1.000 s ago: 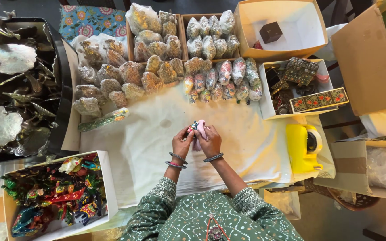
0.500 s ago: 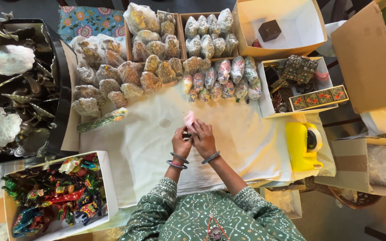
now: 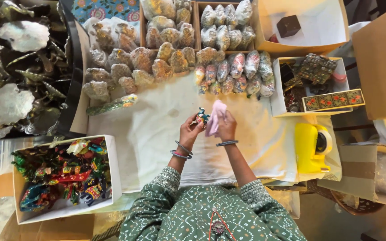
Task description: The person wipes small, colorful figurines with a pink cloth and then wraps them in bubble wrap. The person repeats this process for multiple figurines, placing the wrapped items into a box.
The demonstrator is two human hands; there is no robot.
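Observation:
Over a white cloth (image 3: pixel 153 138) my left hand (image 3: pixel 190 130) grips a small painted figurine (image 3: pixel 201 117), blue-green with red. My right hand (image 3: pixel 227 126) holds a pink cloth (image 3: pixel 216 117) pressed against that figurine. Both hands meet at the middle of the view, bangles on each wrist. My green patterned sleeves fill the bottom of the frame.
A white box (image 3: pixel 108 156) of colourful figurines lies at lower left. Rows of plastic-wrapped figurines (image 3: pixel 166 49) lie beyond the hands. At right are a yellow tape dispenser (image 3: pixel 311 147), a box (image 3: pixel 277 85) of patterned small boxes and an open carton (image 3: pixel 264 27). Metallic leaf ornaments (image 3: pixel 18 71) fill the left.
The hands lifted slightly away from me. The pink cloth, bunched between the hands before, now stands out in my right hand against the figurine.

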